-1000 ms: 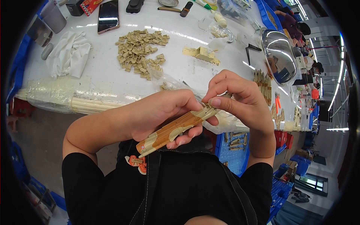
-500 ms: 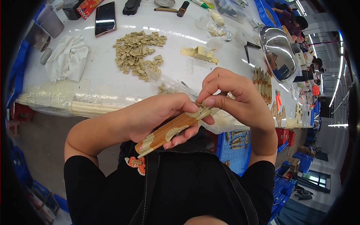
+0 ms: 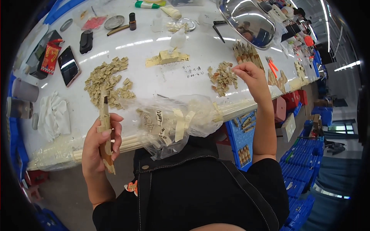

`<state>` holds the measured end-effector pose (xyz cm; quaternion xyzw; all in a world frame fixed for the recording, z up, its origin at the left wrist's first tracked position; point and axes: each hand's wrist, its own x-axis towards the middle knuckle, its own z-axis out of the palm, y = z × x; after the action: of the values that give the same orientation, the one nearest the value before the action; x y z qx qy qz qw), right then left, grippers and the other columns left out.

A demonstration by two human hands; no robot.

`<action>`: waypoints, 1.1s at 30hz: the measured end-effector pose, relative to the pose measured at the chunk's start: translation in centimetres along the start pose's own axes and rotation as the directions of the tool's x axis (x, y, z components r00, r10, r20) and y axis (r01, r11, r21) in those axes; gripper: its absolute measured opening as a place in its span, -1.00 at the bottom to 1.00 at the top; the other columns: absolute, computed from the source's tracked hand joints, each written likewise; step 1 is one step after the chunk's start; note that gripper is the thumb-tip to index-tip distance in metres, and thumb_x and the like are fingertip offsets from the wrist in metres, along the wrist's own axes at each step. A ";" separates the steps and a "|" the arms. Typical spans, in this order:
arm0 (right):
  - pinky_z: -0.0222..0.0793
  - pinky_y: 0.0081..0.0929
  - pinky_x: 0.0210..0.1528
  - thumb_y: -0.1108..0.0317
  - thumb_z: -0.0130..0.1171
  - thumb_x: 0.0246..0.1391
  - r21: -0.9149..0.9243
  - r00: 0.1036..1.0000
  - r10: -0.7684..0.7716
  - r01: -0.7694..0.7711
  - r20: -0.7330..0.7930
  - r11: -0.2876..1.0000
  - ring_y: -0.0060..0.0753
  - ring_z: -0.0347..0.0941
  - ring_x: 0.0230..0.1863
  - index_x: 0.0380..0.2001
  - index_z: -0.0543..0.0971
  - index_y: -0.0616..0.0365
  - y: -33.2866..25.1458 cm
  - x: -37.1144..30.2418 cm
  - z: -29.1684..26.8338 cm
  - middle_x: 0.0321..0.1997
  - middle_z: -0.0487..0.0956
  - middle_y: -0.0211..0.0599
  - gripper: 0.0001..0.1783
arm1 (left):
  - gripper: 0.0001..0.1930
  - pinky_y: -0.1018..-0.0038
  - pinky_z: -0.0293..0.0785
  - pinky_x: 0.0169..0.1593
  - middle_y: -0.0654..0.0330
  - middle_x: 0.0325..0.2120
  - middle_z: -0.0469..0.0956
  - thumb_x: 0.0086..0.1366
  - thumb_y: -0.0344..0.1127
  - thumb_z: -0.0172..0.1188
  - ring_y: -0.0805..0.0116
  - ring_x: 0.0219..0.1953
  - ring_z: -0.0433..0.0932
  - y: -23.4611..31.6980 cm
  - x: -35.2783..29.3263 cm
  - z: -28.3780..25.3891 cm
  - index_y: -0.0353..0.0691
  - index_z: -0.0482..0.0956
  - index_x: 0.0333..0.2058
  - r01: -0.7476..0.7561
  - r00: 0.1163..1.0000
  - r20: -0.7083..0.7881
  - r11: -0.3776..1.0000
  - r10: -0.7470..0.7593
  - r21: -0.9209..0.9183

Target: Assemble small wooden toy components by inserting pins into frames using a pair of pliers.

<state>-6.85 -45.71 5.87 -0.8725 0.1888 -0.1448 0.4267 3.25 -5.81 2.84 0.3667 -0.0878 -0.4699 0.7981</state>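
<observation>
My left hand [image 3: 99, 145] is closed round a tan-and-brown camouflaged model aircraft fuselage [image 3: 106, 127], held upright at the table's front edge. Its narrow end points away from me and has a dark patch near the tip. Over on the right, my right hand [image 3: 250, 79] has thumb and fingers pinched together. Its fingertips are beside a small heap of tan and brownish parts [image 3: 223, 79]; whether a part is between them I cannot make out. Just beyond the fuselage spreads a larger heap of small tan pieces [image 3: 110, 77].
A crumpled clear plastic bag [image 3: 192, 115] lies at the table's front edge between my arms. Several camouflaged fuselages [image 3: 246, 54] stand in a row behind my right hand, near a shiny metal tray [image 3: 250, 27]. A phone [image 3: 69, 66] and white cloth [image 3: 54, 115] lie left.
My hands have parted: the left has carried the fuselage left and turned it upright, while the right has let go and reached to the small heap. The view has shifted right.
</observation>
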 end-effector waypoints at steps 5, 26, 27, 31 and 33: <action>0.21 -0.75 -0.36 0.43 0.14 -0.01 -0.167 0.992 0.105 -0.116 -0.076 0.979 -0.62 0.30 -0.43 -0.36 0.55 0.31 6.5 0.2 -0.2 -0.44 0.50 -0.37 -0.84 | -0.49 0.77 0.18 -0.79 0.04 -0.25 0.37 0.09 -0.44 0.00 0.53 -0.55 0.36 -0.5 0.5 0.3 -0.49 0.22 0.06 -0.126 0.946 -0.250 0.946 0.205 0.300; 0.40 -0.27 -0.39 0.27 -0.11 0.05 0.200 0.469 -0.480 0.529 0.741 0.825 -0.08 0.47 -0.44 -0.30 0.50 0.24 0.1 -8.1 18.4 -0.40 0.56 -0.03 -0.71 | -0.43 0.73 0.29 -0.64 0.13 -0.12 0.33 0.10 -0.50 -0.02 0.47 -0.36 0.36 -6.8 2.2 0.9 -0.28 0.18 0.16 -0.046 0.930 -0.301 0.881 0.210 0.470; 0.40 -0.27 -0.39 0.27 -0.11 0.05 0.202 0.469 -0.492 0.541 0.733 0.817 -0.08 0.47 -0.44 -0.30 0.50 0.24 -0.3 -8.1 19.8 -0.40 0.56 -0.03 -0.71 | -0.44 0.73 0.29 -0.64 0.13 -0.12 0.34 0.10 -0.50 -0.03 0.48 -0.38 0.36 -7.4 2.1 0.2 -0.29 0.20 0.14 -0.068 0.920 -0.310 0.877 0.239 0.475; 0.32 -0.18 -0.14 0.27 -0.04 0.00 0.107 0.623 -0.559 0.611 0.547 0.785 -0.01 0.38 -0.16 -0.13 0.41 0.22 -0.1 -8.2 22.4 -0.15 0.45 0.06 -0.63 | -0.48 0.72 0.30 -0.64 0.14 -0.11 0.34 0.11 -0.49 -0.03 0.51 -0.45 0.37 -7.1 2.0 -0.8 -0.31 0.24 0.10 -0.131 0.899 -0.314 0.872 0.304 0.471; 0.24 -0.22 -0.01 0.29 0.06 -0.07 -0.058 0.655 -0.712 0.745 0.253 0.664 0.03 0.28 -0.06 -0.04 0.35 0.20 0.2 -8.8 23.1 -0.02 0.34 0.02 -0.52 | -0.51 0.72 0.30 -0.64 0.14 -0.12 0.34 0.11 -0.48 -0.03 0.53 -0.51 0.36 -6.6 1.1 -0.7 -0.33 0.26 0.08 -0.151 0.892 -0.335 0.899 0.303 0.411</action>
<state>-5.11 -25.92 -8.87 -0.9152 -0.2132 -0.1964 0.2799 -0.33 -8.26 -2.25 0.5853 -0.0579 -0.2635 0.7646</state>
